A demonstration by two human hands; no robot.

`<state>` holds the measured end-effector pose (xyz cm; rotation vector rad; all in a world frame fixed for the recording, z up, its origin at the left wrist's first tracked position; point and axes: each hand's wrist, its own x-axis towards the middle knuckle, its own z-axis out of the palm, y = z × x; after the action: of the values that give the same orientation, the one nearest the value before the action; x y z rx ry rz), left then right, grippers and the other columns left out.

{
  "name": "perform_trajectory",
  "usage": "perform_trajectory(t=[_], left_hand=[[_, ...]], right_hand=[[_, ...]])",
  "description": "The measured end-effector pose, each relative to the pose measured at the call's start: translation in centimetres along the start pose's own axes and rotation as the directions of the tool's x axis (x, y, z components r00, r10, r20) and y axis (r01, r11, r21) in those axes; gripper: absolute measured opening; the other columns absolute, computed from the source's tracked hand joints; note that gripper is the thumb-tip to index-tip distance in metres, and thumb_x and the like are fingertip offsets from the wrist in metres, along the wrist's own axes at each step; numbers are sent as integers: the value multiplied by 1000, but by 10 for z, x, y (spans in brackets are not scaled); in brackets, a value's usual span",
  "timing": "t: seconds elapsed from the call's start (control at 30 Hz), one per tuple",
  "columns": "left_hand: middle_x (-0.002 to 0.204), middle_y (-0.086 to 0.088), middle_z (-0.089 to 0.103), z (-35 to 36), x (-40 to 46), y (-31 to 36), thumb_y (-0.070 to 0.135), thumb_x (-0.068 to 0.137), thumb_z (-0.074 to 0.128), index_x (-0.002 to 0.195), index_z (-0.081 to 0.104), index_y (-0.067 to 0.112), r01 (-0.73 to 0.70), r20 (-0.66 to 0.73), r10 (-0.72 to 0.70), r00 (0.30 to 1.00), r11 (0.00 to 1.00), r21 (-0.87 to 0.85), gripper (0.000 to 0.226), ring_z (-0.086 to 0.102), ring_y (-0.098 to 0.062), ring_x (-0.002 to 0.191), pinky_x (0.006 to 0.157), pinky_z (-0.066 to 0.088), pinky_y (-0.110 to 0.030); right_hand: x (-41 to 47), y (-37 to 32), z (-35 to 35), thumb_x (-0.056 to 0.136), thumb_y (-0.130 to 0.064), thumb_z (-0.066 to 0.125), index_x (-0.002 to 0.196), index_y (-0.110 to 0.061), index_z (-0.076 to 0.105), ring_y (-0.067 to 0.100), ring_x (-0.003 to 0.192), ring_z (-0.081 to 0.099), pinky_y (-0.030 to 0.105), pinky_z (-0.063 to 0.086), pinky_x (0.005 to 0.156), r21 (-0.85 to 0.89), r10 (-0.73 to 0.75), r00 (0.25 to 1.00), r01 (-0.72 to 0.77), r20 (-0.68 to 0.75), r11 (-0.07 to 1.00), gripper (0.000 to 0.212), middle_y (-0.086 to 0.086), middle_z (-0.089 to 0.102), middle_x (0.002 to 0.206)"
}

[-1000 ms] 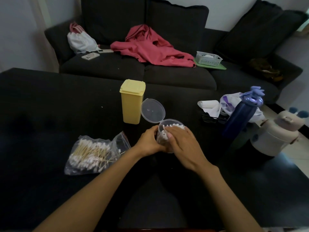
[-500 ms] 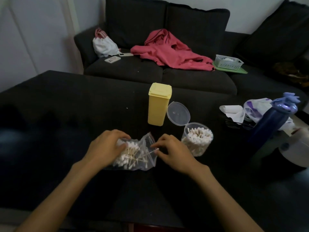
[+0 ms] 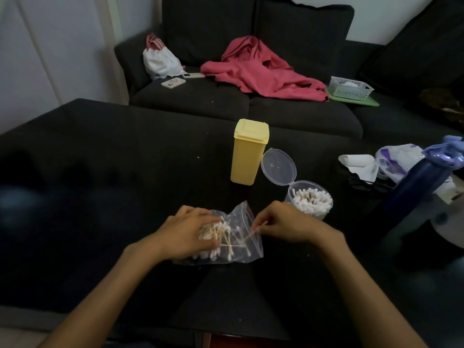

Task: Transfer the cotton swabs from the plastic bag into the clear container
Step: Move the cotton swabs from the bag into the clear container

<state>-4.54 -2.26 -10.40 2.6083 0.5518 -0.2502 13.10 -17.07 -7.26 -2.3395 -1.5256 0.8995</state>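
Now we press our left hand (image 3: pixel 187 234) on the plastic bag (image 3: pixel 226 237) of cotton swabs (image 3: pixel 218 234) while our right hand (image 3: pixel 283 222) pinches a few at its mouth, beside the nearly full clear container (image 3: pixel 310 200), where loose swabs could snag and scatter.

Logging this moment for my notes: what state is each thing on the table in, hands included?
Plastic bag: lying flat, mouth open, swabs still inside.
Clear container: upright, lid flipped open, nearly full of swabs.
Yellow box: upright, lid closed.
Left hand: holds the bag down.
Right hand: pinches a swab at the bag's mouth.
Blue bottle: capped.
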Motion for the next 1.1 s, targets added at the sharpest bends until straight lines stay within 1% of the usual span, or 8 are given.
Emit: perform_trajectory(t=[0.17, 0.33, 0.5, 0.63, 0.7, 0.87, 0.97, 1.1], left_hand=[[148, 13, 26, 1, 0, 8, 57, 84, 55, 143, 28, 44, -56, 67, 55, 996, 998, 19, 66, 15, -12, 136, 112, 22, -41], [148, 13, 27, 2, 1, 7, 56, 82, 59, 142, 29, 43, -79, 71, 78, 994, 997, 10, 69, 15, -12, 135, 112, 23, -41], [145, 12, 33, -1, 1, -3, 48, 83, 63, 138, 36, 45, -72, 23, 77, 997, 984, -163, 61, 22, -12, 134, 109, 28, -35], [133, 12, 43, -5, -1, -3, 37, 78, 74, 134, 43, 38, -44, -48, 32, 998, 963, -265, 64, 40, -4, 123, 98, 37, -23], [130, 12, 46, -4, -2, -1, 35, 73, 78, 133, 45, 35, -12, -68, -6, 998, 967, -255, 69, 43, -4, 120, 98, 40, -26], [133, 9, 46, -2, 0, 2, 39, 67, 81, 138, 41, 28, 81, -74, -97, 993, 978, -194, 82, 43, -9, 124, 105, 39, -31], [134, 7, 45, -3, 1, 1, 41, 67, 81, 140, 40, 25, 125, -25, -132, 991, 974, -190, 85, 43, -10, 125, 104, 39, -30], [132, 7, 45, -4, 2, 1, 40, 69, 80, 139, 41, 25, 153, 7, -155, 988, 967, -204, 82, 44, -11, 123, 102, 41, -29]], right_hand=[[-4, -4, -3, 91, -20, 56, 95, -25, 64, 7, 100, 56, 28, 45, 92, -34, 159, 974, -156, 162, 987, 10, -5, 61, 109], [16, -21, 15, 85, -11, 62, 98, -20, 59, 14, 95, 60, 29, 52, 84, 80, 245, 969, -246, 16, 966, 16, 2, 61, 103], [12, -19, 12, 83, -5, 61, 94, -20, 56, 18, 96, 62, 32, 54, 84, 303, 330, 944, -313, -5, 900, 19, 6, 61, 107], [-3, -11, 3, 85, -7, 61, 85, -14, 65, 8, 76, 65, 18, 53, 60, 397, 348, 937, -320, 3, 860, 8, 4, 66, 92], [-2, -12, 8, 86, -10, 61, 90, -12, 66, 8, 74, 65, 16, 51, 55, 364, 378, 924, -373, 60, 853, 6, 3, 66, 90], [11, -14, 24, 87, -16, 61, 109, -7, 65, 13, 88, 66, 25, 56, 74, 262, 371, 923, -384, 101, 885, 24, 4, 67, 100], [13, -10, 26, 86, -15, 61, 110, -7, 66, 18, 99, 65, 32, 54, 89, 253, 344, 930, -366, 128, 895, 25, 8, 67, 109], [12, -8, 26, 83, -14, 65, 109, -14, 66, 16, 103, 63, 36, 51, 93, 278, 277, 937, -329, 211, 902, 25, 4, 64, 114]])
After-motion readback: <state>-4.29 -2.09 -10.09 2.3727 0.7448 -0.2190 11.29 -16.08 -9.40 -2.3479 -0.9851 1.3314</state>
